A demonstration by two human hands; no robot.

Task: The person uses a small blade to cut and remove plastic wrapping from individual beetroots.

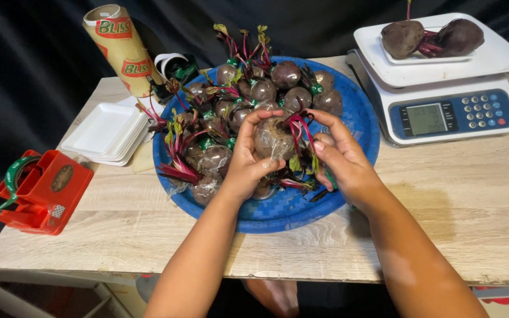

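We are holding one beet (272,138) above the blue tray (360,118), both hands working on it. Our left hand (247,162) is curling around its side, fingers clasping it, while our right hand (343,162) is pinching the red stems at its top (the clear wrap is clinging to the beet). More wrapped beets (266,88) are lying in the tray. Two beets (425,38) are sitting on the scale (449,88) to the right, and a red tape dispenser (39,191) is standing at the left.
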